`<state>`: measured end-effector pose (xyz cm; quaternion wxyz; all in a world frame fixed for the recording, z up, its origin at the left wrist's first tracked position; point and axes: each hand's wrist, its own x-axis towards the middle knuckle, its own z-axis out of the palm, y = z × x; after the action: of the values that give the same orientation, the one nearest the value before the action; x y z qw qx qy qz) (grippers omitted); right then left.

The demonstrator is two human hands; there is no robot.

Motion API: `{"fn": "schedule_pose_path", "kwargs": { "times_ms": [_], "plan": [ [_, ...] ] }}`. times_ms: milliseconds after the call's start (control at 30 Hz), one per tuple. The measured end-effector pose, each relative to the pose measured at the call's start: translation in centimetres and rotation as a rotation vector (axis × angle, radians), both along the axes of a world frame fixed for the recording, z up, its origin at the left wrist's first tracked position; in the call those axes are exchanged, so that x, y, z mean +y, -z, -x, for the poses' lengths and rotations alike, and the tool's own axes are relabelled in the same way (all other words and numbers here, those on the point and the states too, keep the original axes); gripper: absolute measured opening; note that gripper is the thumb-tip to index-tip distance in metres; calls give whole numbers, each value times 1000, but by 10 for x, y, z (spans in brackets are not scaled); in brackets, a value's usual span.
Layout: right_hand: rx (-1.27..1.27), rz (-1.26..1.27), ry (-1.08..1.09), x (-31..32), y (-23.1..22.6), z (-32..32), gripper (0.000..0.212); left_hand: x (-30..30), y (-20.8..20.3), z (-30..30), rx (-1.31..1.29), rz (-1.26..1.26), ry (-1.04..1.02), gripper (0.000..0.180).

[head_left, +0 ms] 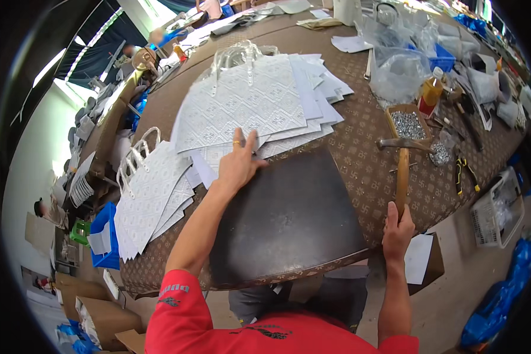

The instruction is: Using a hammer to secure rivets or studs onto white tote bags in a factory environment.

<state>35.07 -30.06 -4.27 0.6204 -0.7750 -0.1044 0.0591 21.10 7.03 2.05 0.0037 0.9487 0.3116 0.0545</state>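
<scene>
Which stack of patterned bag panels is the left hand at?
The far stack, beyond the black board: the left hand reaches over its near edge. The other stack, at the left edge of the table, bears no hand.

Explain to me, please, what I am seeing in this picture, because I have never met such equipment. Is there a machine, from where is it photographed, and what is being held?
There is no machine: a person in a red shirt works with two bare hands. The single picture comes from a wide fisheye camera on that person's head, looking down, so straight edges look bent; its left is the person's left. The right hand holds a hammer with a wooden handle and metal head. The left hand is open, its fingers at the near edge of a pile of white patterned panels with clear handles. The brown patterned table surface also bears a flat black board, a small tray of silvery metal pieces and black-and-yellow pliers.
</scene>
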Motion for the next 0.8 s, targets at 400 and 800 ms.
{"fn": "schedule_pose_path", "kwargs": {
  "times_ms": [400,800],
  "plan": [
    [92,-47,13,0,0,3,22,89,44,-53,-176,-190,-16,58],
    [156,-175,29,-4,5,3,24,82,7,20,-315,-26,-143,42]
  ]
}}
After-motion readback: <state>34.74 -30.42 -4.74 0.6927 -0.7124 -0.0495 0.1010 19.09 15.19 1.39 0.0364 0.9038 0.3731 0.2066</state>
